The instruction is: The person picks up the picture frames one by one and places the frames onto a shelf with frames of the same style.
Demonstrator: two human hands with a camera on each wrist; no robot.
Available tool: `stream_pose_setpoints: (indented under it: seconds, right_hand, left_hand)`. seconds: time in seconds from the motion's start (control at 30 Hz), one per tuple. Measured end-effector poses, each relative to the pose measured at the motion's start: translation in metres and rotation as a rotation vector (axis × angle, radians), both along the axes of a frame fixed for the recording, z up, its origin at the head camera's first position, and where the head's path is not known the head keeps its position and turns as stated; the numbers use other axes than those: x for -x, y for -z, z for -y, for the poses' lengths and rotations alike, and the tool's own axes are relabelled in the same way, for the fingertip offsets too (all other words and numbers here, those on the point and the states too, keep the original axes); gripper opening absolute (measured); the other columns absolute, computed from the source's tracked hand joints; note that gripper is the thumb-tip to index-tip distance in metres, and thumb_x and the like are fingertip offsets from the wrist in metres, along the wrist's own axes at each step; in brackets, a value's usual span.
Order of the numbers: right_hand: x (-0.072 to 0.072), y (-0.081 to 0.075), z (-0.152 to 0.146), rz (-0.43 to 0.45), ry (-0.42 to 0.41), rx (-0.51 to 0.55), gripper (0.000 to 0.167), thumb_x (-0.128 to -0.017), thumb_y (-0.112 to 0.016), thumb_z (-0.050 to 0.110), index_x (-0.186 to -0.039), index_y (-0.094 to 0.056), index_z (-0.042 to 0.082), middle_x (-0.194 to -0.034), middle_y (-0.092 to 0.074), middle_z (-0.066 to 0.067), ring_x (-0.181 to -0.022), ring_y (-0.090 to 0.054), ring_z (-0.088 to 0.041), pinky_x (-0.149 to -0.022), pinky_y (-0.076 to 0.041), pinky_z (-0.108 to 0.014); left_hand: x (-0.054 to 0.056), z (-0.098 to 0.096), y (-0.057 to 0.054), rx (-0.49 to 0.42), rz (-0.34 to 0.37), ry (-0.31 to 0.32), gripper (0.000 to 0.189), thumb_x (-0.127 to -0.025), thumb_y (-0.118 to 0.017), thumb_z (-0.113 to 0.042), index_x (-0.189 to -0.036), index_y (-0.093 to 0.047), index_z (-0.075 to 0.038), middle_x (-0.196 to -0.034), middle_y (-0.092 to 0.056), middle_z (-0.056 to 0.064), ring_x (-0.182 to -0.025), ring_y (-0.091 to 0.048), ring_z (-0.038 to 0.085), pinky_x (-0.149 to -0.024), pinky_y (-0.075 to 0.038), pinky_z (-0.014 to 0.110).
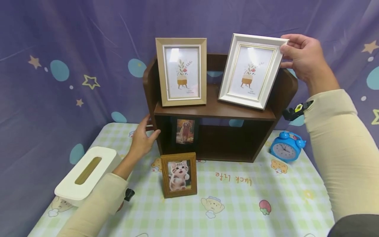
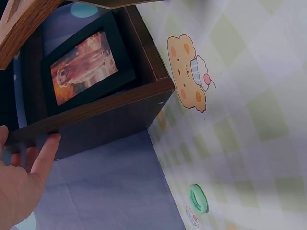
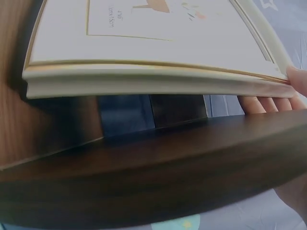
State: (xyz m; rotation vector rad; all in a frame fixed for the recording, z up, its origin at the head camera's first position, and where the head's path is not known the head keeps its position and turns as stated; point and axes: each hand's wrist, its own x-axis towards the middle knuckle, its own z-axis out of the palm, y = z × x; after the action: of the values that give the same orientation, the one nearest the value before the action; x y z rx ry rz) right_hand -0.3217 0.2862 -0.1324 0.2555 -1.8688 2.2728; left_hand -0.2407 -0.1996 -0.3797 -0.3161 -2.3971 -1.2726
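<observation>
My right hand (image 1: 305,56) pinches the upper right corner of a white photo frame (image 1: 251,72), thumb in front and fingers behind. The frame leans a little clockwise, its lower edge at the upper level of a dark brown two-tier shelf (image 1: 216,113). Against the shelf's left side panel rest the fingertips of my left hand (image 1: 142,140), the fingers nearly straight in the left wrist view. A tan photo frame (image 1: 183,72) stands on the upper tier at left. Below it, a black photo frame (image 2: 88,67) with a dog picture stands inside the lower tier.
A brown wooden frame (image 1: 179,174) with a kitten picture stands before the shelf. To the left lies a white tissue box (image 1: 88,174); at right is a blue alarm clock (image 1: 285,148). A green ring (image 2: 198,199) lies on the checked tablecloth (image 1: 237,204).
</observation>
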Motion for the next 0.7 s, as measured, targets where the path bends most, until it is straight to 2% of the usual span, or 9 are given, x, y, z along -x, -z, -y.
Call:
stream_pose_setpoints:
  seconds: [0.2,0.33,0.43,0.7]
  right_hand:
    - [0.005,0.002,0.004,-0.011,-0.064,0.040,0.026,-0.089,-0.066,-0.014,-0.107,-0.071,0.004,-0.088,-0.074,-0.008,-0.070,-0.075,-0.021,-0.051,-0.062,-0.035]
    - [0.005,0.002,0.007,-0.015,-0.088,0.014,0.027,-0.090,-0.065,-0.014,-0.108,-0.070,0.004,-0.087,-0.072,-0.008,-0.067,-0.075,-0.021,-0.052,-0.062,-0.035]
    - [0.006,-0.001,0.011,-0.016,-0.078,-0.076,0.025,-0.092,-0.065,-0.010,-0.111,-0.068,0.007,-0.088,-0.071,-0.005,-0.068,-0.075,-0.018,-0.053,-0.062,-0.031]
    - [0.009,-0.012,0.019,-0.031,-0.013,-0.442,0.021,-0.100,-0.057,0.003,-0.119,-0.058,0.013,-0.095,-0.066,0.004,-0.077,-0.069,-0.007,-0.058,-0.060,-0.020]
  left_hand:
    - [0.000,0.000,0.002,0.012,-0.004,0.000,0.072,-0.094,-0.071,-0.008,-0.155,-0.034,0.001,-0.142,-0.054,0.028,-0.119,-0.063,0.047,-0.106,-0.049,0.057]
    - [-0.001,0.000,0.003,0.010,-0.005,0.003,0.072,-0.093,-0.071,-0.008,-0.155,-0.035,0.001,-0.142,-0.054,0.028,-0.119,-0.063,0.047,-0.106,-0.049,0.057]
    - [-0.001,0.000,0.003,0.003,-0.010,0.004,0.072,-0.093,-0.071,-0.008,-0.155,-0.035,0.002,-0.141,-0.055,0.028,-0.119,-0.063,0.047,-0.105,-0.050,0.058]
    - [-0.002,0.004,-0.001,0.009,-0.019,-0.018,0.071,-0.094,-0.071,-0.007,-0.154,-0.036,0.002,-0.140,-0.055,0.028,-0.120,-0.062,0.047,-0.104,-0.050,0.060]
